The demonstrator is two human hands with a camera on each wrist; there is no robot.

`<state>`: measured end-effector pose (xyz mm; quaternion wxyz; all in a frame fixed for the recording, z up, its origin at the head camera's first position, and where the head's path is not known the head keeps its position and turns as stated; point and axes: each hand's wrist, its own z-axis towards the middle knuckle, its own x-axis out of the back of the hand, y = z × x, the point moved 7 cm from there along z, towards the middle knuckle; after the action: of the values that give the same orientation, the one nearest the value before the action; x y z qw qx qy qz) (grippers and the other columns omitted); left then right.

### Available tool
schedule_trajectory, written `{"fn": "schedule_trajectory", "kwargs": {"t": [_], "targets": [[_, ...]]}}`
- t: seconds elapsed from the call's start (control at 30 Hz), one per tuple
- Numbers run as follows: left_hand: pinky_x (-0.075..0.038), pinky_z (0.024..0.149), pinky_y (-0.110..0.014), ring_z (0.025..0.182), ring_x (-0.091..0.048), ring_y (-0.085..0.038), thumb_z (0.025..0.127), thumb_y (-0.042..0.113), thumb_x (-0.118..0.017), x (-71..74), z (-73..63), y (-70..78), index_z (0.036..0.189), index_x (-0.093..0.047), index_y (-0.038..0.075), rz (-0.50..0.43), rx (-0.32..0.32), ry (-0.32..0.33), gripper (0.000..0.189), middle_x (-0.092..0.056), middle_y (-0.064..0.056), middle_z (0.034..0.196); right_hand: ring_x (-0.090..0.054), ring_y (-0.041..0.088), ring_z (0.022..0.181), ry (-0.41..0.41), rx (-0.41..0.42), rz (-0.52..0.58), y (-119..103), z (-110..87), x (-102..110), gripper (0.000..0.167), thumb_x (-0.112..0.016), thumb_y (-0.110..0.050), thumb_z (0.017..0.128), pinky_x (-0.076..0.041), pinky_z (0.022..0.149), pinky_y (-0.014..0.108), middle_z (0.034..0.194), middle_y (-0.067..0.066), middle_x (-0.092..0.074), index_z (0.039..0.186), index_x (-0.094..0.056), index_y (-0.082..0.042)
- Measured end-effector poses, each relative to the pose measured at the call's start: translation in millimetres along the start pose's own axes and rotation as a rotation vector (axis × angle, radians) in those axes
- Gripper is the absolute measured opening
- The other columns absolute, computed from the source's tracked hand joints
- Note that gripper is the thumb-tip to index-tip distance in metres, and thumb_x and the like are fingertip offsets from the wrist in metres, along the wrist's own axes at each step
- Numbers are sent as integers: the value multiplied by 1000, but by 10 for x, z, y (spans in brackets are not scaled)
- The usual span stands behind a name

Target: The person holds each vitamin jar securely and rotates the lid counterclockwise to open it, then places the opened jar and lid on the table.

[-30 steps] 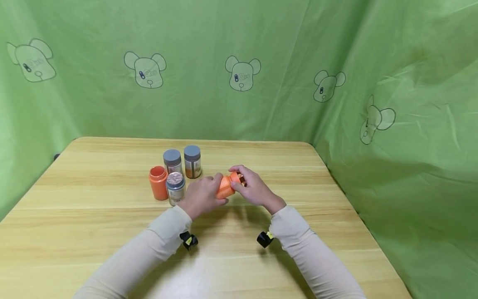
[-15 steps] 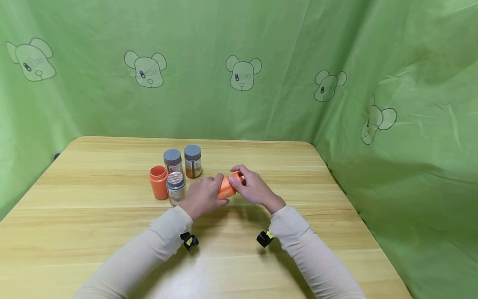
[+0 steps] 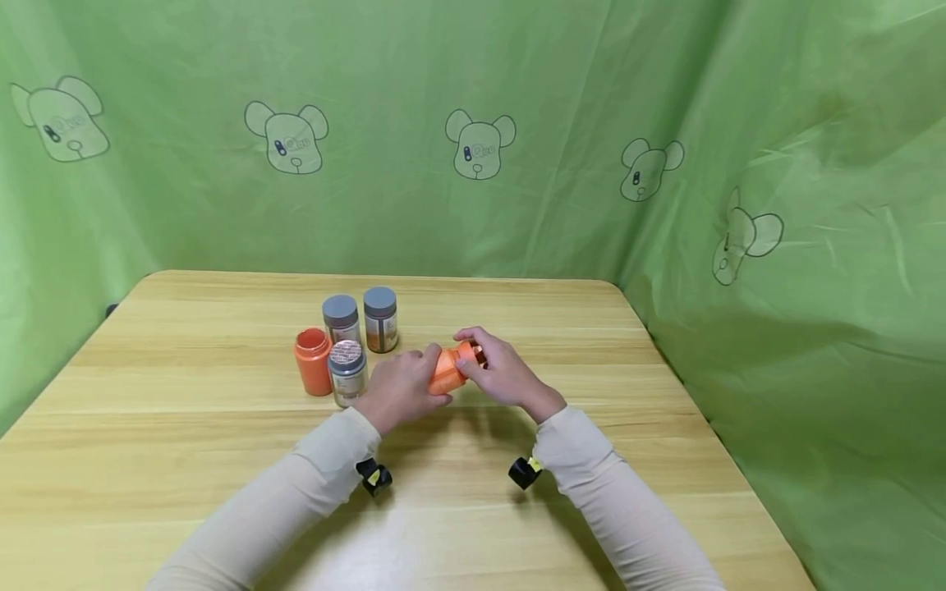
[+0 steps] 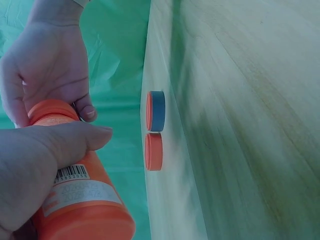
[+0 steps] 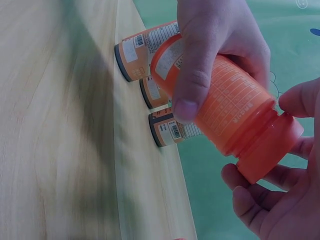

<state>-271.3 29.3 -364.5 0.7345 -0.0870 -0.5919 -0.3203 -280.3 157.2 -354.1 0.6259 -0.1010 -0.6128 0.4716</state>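
Note:
My left hand point(image 3: 402, 386) grips an orange jar point(image 5: 232, 102), held tilted above the table with its capped end to the right. The fingers of my right hand point(image 3: 502, 369) are round the orange screw cap point(image 5: 270, 147) at the jar's neck. In the left wrist view the left thumb point(image 4: 82, 140) lies across the jar, above a white label with a barcode. Two loose caps lie on the table beyond the hands in that view, one dark blue-grey point(image 4: 158, 111) and one orange point(image 4: 154, 151). The right hand mostly hides them in the head view.
Left of the hands stand an uncapped orange jar point(image 3: 314, 365), a jar with a patterned silvery top point(image 3: 348, 373) and two grey-lidded jars point(image 3: 341, 312) point(image 3: 380, 320). The wooden table point(image 3: 185, 460) meets a green curtain point(image 3: 384, 213) behind and on the right.
The right thumb and fingers have shifted round the cap and come back, so more of the cap shows than half a second ago. The left hand and jar stay nearly still.

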Motion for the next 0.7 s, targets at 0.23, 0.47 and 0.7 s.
{"fn": "schedule_trajectory", "kwargs": {"t": [0.23,0.47,0.7], "targets": [[-44,50,-32,63,-53,-17,76,41,-81,3,2,-6,116,-53,9,-6,18,-15,58,-58,-6,80,-59,20,78,24,21,-8,-8,-9,40,36,-53,-15,95,-50,67,33,96,12,-59,127,-50,1],[-45,50,-33,63,-54,-18,75,39,-82,-19,-10,-32,117,-52,7,-45,37,-19,61,-59,-8,81,-59,19,78,48,-11,24,55,-28,60,35,-55,-13,96,-51,67,32,96,12,-59,128,-51,0],[-49,57,-36,68,-57,-22,74,29,-84,-8,-13,-58,113,-51,4,-75,37,13,58,-60,-13,87,-61,24,76,120,-34,39,188,-37,146,34,-55,-13,96,-49,64,32,88,10,-60,128,-53,-2]]}}
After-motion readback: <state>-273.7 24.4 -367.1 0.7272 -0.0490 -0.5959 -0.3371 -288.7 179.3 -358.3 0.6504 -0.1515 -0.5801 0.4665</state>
